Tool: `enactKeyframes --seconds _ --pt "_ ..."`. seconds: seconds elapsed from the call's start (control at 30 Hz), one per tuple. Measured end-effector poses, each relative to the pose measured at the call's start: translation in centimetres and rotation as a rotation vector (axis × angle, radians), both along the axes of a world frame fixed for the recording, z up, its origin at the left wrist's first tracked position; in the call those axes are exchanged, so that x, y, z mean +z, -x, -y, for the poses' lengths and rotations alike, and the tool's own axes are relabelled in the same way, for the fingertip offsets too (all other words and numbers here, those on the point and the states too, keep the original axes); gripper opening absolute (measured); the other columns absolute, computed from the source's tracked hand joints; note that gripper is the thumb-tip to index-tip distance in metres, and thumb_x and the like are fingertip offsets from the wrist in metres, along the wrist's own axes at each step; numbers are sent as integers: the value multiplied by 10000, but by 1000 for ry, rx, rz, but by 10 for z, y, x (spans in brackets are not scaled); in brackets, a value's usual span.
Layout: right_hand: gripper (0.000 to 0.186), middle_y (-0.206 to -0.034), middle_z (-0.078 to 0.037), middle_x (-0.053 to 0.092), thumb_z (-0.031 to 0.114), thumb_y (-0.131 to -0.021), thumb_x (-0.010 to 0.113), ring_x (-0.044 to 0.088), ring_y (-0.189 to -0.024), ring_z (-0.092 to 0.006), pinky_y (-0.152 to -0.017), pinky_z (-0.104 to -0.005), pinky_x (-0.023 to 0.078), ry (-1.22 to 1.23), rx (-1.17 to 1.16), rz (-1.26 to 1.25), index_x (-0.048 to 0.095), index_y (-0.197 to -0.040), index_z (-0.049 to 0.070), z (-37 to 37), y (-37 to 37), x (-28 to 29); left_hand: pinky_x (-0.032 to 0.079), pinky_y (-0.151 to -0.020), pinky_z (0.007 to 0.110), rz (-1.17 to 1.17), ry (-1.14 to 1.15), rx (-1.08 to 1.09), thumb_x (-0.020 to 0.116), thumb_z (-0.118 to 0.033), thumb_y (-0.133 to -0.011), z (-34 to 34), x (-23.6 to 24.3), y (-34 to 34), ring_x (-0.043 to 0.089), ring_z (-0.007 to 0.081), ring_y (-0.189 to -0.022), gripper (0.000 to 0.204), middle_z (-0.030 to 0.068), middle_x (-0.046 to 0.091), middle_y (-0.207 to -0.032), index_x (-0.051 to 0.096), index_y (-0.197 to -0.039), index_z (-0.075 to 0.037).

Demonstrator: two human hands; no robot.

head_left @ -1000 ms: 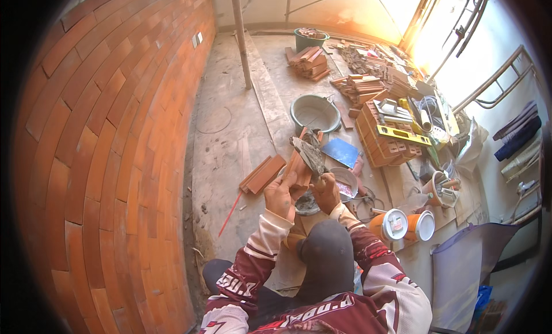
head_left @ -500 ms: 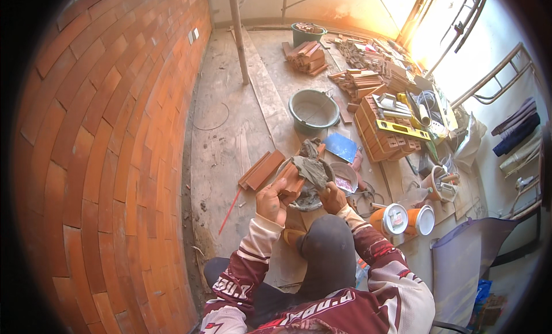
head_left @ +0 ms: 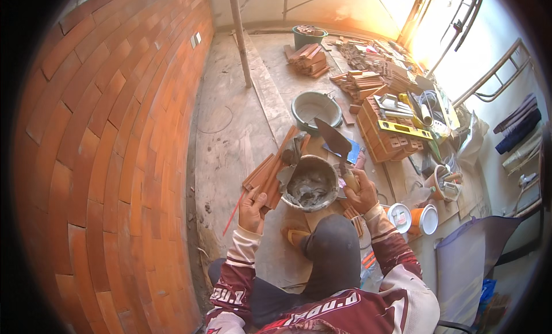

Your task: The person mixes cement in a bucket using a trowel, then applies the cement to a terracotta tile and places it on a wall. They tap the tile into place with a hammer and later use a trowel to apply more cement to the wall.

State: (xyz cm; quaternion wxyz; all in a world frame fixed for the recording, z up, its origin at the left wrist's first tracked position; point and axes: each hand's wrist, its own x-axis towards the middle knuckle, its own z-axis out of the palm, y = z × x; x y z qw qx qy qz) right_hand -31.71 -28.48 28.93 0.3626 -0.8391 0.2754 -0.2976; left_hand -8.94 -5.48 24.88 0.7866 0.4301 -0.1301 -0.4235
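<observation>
Brick piece (head_left: 272, 187): one, pinched in the left hand (head_left: 251, 212), angling forward from it.
The right hand (head_left: 361, 193) wraps the handle of one trowel (head_left: 334, 139); one mortar bucket (head_left: 323, 167) sits between.

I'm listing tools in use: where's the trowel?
In the head view, the trowel is right of centre, gripped in the right hand, at the upper right of the mortar bucket.

1 held trowel (head_left: 334, 141), 2 orange pails (head_left: 427, 219), prob. 2 green tubs (head_left: 315, 108).
</observation>
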Motion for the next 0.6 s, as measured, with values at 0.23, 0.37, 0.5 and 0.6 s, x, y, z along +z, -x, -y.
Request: enactKeyframes --seconds 0.23,0.37,0.5,0.6 --pt "327 -851 -78 676 239 -903 633 651 -723 -145 -570 -254 502 -638 206 58 604 -1124 0 10 4 -3 494 -1006 360 29 -16 42 529 -74 -982 -8 -16 9 601 231 -1167 407 136 597 -1295 482 -1371 34" --pt "354 -840 -46 649 298 -936 578 610 -697 -100 -526 -209 461 -900 387 40 615 -1115 -6 23 5 -5 501 -988 357 22 5 41 552 -98 -975 -13 -16 13 605 229 -1161 419 136 600 -1291 490 -1368 29" --pt "358 -848 -19 626 306 -939 573 574 -711 -79 -579 -234 466 -914 411 -33 633 -1094 -11 27 7 -38 512 -950 358 -40 53 75 569 -117 -968 -12 -14 18 617 225 -1125 430 132 608 -1277 495 -1364 33" --pt "360 -859 4 614 320 -941 582 554 -741 -81 -628 -284 472 -871 331 -178 656 -1028 -22 14 16 -31 534 -898 350 -73 9 151 585 -122 -961 -20 -25 17 640 213 -1055 389 121 628 -1224 530 -1315 29"
